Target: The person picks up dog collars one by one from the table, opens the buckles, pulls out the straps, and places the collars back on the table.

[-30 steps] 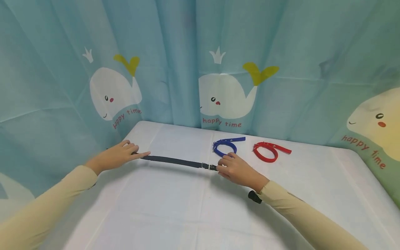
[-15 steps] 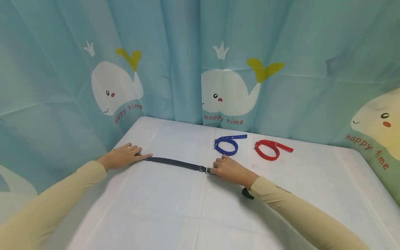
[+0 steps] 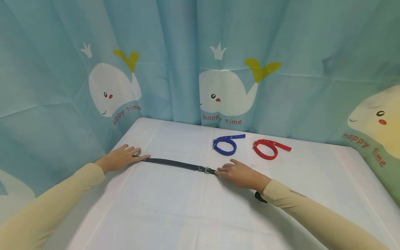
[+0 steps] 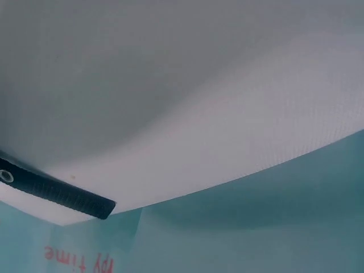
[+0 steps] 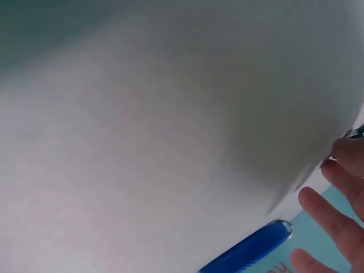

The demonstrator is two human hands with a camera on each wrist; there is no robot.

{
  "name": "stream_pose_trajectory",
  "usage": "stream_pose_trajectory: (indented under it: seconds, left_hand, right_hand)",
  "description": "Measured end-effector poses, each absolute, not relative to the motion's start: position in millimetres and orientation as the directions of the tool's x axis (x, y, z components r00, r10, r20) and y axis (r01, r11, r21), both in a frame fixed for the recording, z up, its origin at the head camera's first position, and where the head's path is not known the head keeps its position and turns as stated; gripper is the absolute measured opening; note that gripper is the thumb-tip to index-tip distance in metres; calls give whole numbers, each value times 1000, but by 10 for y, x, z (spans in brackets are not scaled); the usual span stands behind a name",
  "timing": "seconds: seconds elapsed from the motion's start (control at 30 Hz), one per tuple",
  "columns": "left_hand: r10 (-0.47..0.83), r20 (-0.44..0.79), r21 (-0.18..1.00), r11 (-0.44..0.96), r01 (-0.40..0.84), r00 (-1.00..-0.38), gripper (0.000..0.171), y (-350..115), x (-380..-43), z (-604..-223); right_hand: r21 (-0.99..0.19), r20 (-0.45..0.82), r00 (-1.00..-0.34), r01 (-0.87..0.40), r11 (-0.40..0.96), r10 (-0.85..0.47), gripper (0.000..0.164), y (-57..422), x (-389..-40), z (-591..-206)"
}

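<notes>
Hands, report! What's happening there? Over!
Left hand, right hand touching black strap near its ends. Strap nearly straight. Blue loop, red loop beyond, not blocking.

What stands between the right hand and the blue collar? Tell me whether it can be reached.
Likely yes: the blue collar lies just beyond the right hand, with nothing visible between. That hand seems to pinch the black strap near its buckle, though, so it would probably need to let go first.
</notes>
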State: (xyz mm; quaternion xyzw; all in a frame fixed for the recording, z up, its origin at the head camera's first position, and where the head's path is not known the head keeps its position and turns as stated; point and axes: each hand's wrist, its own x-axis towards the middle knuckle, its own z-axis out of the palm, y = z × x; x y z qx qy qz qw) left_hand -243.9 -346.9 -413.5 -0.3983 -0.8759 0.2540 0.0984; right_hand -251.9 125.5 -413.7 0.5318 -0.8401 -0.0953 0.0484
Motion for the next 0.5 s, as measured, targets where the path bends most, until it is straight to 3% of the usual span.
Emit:
stream_pose_trajectory:
  seconds: [0.23,0.5]
  left_hand:
    - [733,-49,-462,586,665,-679,64,-3462,-2404,-4084]
    - [736,24,-419,622,661,-677,60,-3191,-2545,-3993]
  right_hand:
    - [129,-32,-462,-881,455,-886,53,1357,-2449,-4183]
    - [139,-9,-496,-861,490,-868,71,1431,-2505,-4135]
